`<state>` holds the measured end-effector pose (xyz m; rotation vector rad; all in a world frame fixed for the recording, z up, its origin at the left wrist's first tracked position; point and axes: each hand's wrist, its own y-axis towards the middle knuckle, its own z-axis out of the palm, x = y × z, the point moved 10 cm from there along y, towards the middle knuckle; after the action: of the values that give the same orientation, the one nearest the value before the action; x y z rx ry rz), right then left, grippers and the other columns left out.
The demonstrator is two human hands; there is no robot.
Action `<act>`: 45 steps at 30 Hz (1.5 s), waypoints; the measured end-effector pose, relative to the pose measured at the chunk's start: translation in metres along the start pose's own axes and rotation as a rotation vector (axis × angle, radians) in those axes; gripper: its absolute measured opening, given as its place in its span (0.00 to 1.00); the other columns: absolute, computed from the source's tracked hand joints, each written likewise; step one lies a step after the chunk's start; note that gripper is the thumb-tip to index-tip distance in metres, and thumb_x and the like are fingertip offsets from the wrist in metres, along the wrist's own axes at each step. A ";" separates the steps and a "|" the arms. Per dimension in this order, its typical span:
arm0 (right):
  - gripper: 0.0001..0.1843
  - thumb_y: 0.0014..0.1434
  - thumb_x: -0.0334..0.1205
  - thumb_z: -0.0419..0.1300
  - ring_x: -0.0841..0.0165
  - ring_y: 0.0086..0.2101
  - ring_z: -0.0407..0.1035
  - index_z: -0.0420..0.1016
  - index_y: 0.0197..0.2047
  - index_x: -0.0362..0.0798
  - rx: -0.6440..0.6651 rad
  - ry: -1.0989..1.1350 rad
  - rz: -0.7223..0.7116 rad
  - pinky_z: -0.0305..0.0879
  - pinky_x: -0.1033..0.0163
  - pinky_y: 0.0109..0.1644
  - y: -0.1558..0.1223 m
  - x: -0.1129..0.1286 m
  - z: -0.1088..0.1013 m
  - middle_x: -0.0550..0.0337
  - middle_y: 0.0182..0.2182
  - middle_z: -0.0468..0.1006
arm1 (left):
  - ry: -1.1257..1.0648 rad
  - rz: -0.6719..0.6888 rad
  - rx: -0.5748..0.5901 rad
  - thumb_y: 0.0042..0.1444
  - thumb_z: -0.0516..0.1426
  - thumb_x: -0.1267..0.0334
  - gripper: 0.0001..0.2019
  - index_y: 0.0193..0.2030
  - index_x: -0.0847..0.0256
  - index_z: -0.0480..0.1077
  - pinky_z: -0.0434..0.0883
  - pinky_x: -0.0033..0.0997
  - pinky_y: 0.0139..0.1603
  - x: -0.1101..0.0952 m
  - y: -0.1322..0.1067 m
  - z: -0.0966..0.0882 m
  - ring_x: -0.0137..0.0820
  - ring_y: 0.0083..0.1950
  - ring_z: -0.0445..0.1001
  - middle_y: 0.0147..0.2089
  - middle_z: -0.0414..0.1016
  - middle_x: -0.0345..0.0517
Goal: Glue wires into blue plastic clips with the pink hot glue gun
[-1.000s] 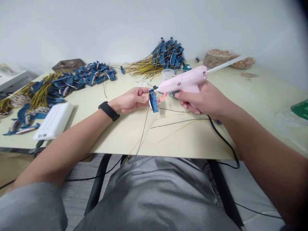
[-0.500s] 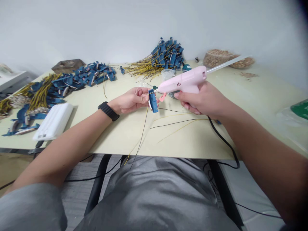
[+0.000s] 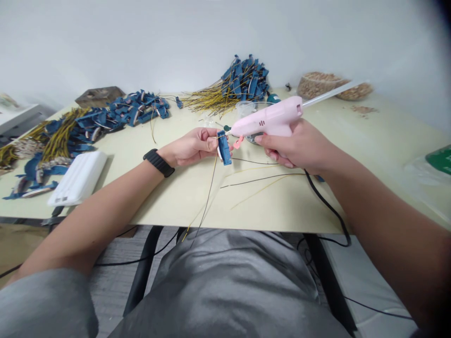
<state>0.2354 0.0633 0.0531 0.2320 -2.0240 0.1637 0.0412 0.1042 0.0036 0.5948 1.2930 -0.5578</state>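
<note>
Between the thumb and fingers of my left hand (image 3: 199, 145) is a small blue plastic part (image 3: 224, 149) with a pale curved edge. A thin black wire (image 3: 210, 188) and a yellow wire hang from it over the table's front edge. My right hand (image 3: 291, 145) is wrapped round the handle of a pink glue gun (image 3: 268, 119). A clear glue stick (image 3: 329, 94) juts from the gun's rear. Its nozzle is at the upper end of the blue part; whether they touch I cannot tell. More black and yellow wires lie on the table beneath the gun.
Blue parts with yellow wires lie heaped at the left (image 3: 134, 108) and in a bundle (image 3: 244, 77) at the back. A white box-shaped device (image 3: 78, 178) sits near my left forearm. A bowl of tan pellets (image 3: 319, 84) stands back right. The gun's black cord (image 3: 327, 206) loops over the front edge.
</note>
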 end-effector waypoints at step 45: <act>0.22 0.70 0.39 0.72 0.71 0.19 0.61 0.71 0.26 0.51 0.036 -0.100 -0.029 0.56 0.61 0.21 -0.002 0.003 -0.002 0.59 0.20 0.71 | -0.039 -0.017 0.022 0.50 0.84 0.51 0.23 0.42 0.67 0.86 0.84 0.32 0.51 0.001 0.001 0.003 0.29 0.36 0.84 0.37 0.86 0.46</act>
<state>0.2363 0.0611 0.0572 0.2975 -2.1166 0.1727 0.0441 0.1028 0.0030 0.5888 1.2574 -0.5952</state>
